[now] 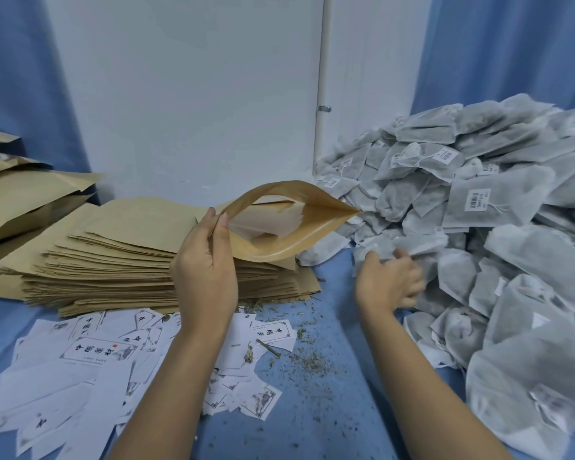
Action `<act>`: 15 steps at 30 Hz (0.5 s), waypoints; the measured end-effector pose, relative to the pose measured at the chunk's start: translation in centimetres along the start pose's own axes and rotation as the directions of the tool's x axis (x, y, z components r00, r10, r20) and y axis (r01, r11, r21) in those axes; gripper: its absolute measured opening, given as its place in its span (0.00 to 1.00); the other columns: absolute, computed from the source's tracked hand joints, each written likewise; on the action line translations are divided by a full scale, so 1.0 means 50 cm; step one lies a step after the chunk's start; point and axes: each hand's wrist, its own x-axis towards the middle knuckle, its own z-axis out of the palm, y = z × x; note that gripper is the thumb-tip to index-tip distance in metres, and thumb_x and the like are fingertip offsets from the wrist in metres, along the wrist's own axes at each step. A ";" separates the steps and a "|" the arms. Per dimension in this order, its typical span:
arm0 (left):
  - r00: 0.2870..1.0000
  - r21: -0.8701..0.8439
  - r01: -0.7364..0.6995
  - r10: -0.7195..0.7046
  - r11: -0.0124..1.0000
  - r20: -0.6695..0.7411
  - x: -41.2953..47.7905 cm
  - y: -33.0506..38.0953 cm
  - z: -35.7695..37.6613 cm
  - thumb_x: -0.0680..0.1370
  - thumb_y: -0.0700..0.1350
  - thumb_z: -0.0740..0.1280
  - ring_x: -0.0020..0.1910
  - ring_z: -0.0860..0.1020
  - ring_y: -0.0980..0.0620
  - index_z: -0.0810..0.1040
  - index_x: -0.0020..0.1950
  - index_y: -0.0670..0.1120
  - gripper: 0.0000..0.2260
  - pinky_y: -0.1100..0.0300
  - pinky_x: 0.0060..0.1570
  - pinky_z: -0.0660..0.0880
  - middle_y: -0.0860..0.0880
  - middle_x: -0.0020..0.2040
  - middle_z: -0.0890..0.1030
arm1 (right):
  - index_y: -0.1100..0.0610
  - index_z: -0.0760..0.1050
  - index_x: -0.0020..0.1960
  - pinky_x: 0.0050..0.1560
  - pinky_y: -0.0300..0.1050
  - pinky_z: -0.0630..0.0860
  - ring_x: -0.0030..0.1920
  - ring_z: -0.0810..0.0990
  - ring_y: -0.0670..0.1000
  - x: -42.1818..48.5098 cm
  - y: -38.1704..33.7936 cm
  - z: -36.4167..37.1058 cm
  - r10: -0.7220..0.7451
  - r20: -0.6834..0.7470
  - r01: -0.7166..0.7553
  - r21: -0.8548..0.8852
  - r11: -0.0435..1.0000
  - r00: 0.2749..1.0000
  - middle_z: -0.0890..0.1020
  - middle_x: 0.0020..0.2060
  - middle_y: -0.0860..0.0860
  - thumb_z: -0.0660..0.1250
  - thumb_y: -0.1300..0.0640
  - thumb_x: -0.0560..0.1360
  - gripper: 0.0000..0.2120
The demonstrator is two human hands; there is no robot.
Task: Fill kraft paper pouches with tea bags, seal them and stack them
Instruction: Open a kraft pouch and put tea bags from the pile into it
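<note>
Kraft pouch (319, 224) mouth agape, raised; grey tea bags (498, 200) heaped beside.

Tan kraft pouch (299, 224), grey tea bags (498, 200) — white black-printed labels (97, 351) — blue tablecloth (332, 376).

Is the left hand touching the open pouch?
Touching. The head view shows the left hand pinching the pouch rim between thumb and fingers.
</note>
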 end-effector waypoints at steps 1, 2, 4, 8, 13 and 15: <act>1.000 0.000 -0.002 0.002 1.000 -0.007 0.001 -0.001 -0.001 0.81 0.49 0.59 0.54 0.76 0.36 0.79 0.60 0.39 0.17 0.45 0.54 0.72 0.34 0.51 0.80 | 0.57 0.68 0.68 0.69 0.55 0.52 0.70 0.58 0.58 0.000 0.000 -0.001 0.064 0.017 -0.064 -0.004 0.998 0.998 0.65 0.68 0.57 0.65 0.55 0.74 0.23; 1.000 0.000 -0.001 0.001 1.000 -0.014 0.002 -0.002 -0.002 0.81 0.49 0.59 0.54 0.76 0.36 0.79 0.60 0.39 0.17 0.45 0.53 0.73 0.34 0.51 0.80 | 0.57 0.68 0.68 0.70 0.56 0.51 0.71 0.57 0.58 0.000 0.003 -0.001 0.096 0.024 -0.096 -0.007 0.995 0.995 0.64 0.68 0.57 0.65 0.55 0.74 0.23; 1.000 -0.003 0.008 -0.008 1.000 -0.018 0.003 -0.004 -0.002 0.81 0.50 0.58 0.54 0.76 0.36 0.79 0.60 0.40 0.17 0.45 0.53 0.73 0.35 0.51 0.80 | 0.57 0.68 0.67 0.71 0.56 0.50 0.71 0.56 0.57 0.003 0.007 -0.003 0.093 0.020 -0.093 -0.003 0.996 0.996 0.64 0.68 0.56 0.64 0.56 0.74 0.22; 0.999 -0.010 0.009 -0.010 1.000 -0.031 0.004 -0.005 -0.003 0.82 0.50 0.58 0.54 0.76 0.36 0.79 0.60 0.40 0.17 0.45 0.53 0.73 0.35 0.51 0.80 | 0.59 0.70 0.68 0.70 0.52 0.53 0.70 0.58 0.58 0.014 0.017 -0.004 -0.007 0.048 0.003 0.081 0.997 0.999 0.66 0.68 0.58 0.62 0.60 0.75 0.21; 0.999 0.008 -0.018 0.018 1.000 -0.037 0.005 -0.009 -0.003 0.82 0.49 0.58 0.53 0.76 0.36 0.79 0.59 0.38 0.17 0.49 0.51 0.72 0.34 0.50 0.80 | 0.60 0.67 0.36 0.43 0.44 0.60 0.41 0.62 0.54 0.014 0.029 -0.001 -0.154 0.039 0.140 0.254 0.957 0.987 0.66 0.35 0.56 0.57 0.66 0.72 0.07; 0.998 0.004 -0.026 0.026 1.000 -0.053 0.007 -0.010 -0.004 0.82 0.49 0.58 0.52 0.76 0.35 0.79 0.57 0.37 0.17 0.50 0.50 0.71 0.34 0.50 0.80 | 0.60 0.61 0.28 0.32 0.44 0.57 0.36 0.58 0.52 0.005 0.025 -0.002 -0.147 0.030 0.128 0.346 0.929 0.989 0.60 0.27 0.53 0.58 0.65 0.72 0.14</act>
